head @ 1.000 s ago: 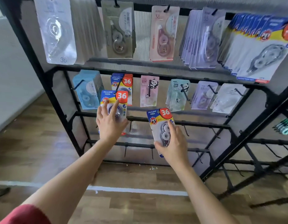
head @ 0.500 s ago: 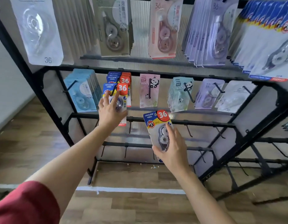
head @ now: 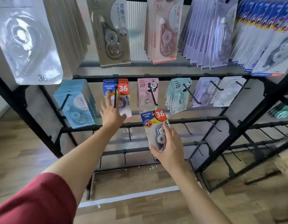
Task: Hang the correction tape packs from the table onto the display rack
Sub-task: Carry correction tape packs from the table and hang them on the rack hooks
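Observation:
A stack of blue-and-red "36" correction tape packs (head: pixel 123 92) hangs on a black hook of the display rack (head: pixel 172 122), second row. My left hand (head: pixel 111 110) lies flat against the front pack, fingers straight on either side of the hook. My right hand (head: pixel 168 147) grips another "36" pack (head: pixel 153 122) by its lower part, holding it upright in front of the third rail, below the pink panda packs (head: pixel 147 94).
Light-blue packs (head: pixel 75 107), mint panda packs (head: pixel 177 94) and pale lilac packs (head: pixel 204 92) hang on the same row. The top row is full of larger packs. Lower rails carry bare hooks (head: pixel 187 129). Wooden floor with a white line lies below.
My left hand has pushed its pack up and back onto the hook against the stack. My right hand has kept its pack at about the same spot. The view has moved closer to the rack.

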